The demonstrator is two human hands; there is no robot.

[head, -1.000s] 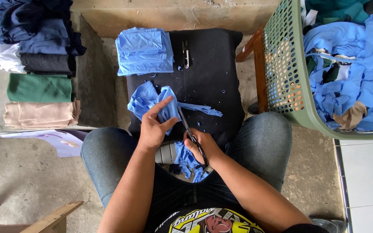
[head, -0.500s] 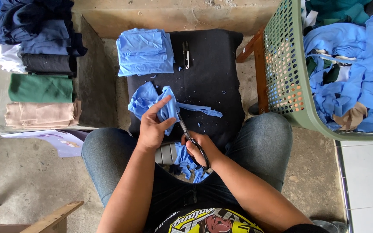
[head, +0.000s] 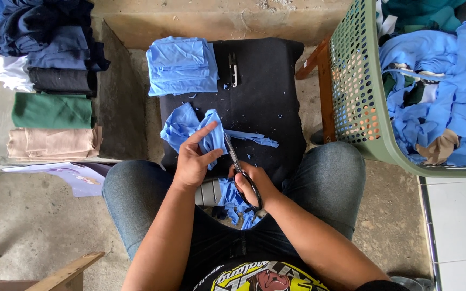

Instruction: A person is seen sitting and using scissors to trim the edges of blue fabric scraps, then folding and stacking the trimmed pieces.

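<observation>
View from above of a seated person in blue jeans working over a black padded cushion [head: 265,97] that lies on the floor in front of the knees.

The left hand [head: 194,157] pinches a bunched piece of light blue knit fabric [head: 190,125] between thumb and curled fingers, with the index finger pointing up and away. The fabric sits at the cushion's near left corner, directly beyond the left hand, and a narrow strip of it trails right toward the cushion's middle, so its long axis runs left to right across the person's front.

The right hand [head: 250,183] is closed through the loops of black-handled metal scissors [head: 239,167]. The blades angle up and left from the hand and meet the fabric just beside the left thumb. Both hands are close together over the near edge of the cushion; the left is the nearer one to the bunched cloth, the right reaches it only through the scissors. More blue fabric scraps [head: 237,200] hang in the lap below the right hand.

Both forearms come in from the bottom, elbows bent, converging at the cloth.

At the cushion's far left corner lies a folded stack of light blue cloth [head: 182,66], with small thread snips [head: 233,69] just beside it. A green plastic laundry basket [head: 360,91] of blue garments stands to the right.
</observation>
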